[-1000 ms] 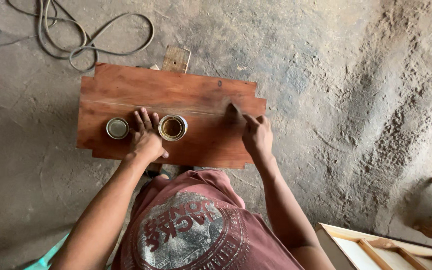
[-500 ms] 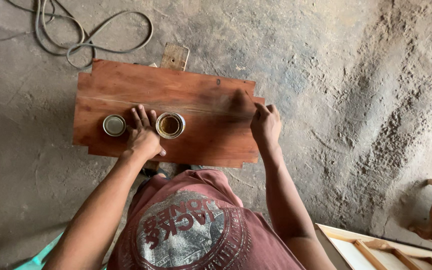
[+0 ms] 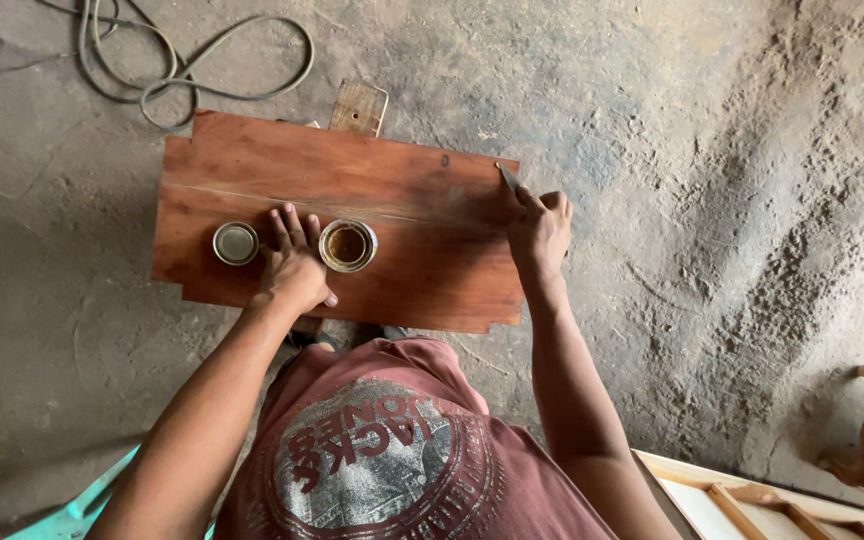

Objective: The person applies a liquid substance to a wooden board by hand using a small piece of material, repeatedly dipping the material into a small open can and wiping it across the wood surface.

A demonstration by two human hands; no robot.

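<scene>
Board under left hand, right hand perhaps gripping blade

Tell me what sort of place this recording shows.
Probably a small woodworking workshop: a reddish wooden board lies on a dusty floor, an open tin of brown finish sits on it, and a cable and a wooden frame lie nearby.

Blade partly hidden by right fingers

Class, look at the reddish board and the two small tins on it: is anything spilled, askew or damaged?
Nothing spilled. The open tin and its lid sit flat on the board. One oddity: a pale line runs lengthwise across the board; crack or joint, unclear.
</scene>
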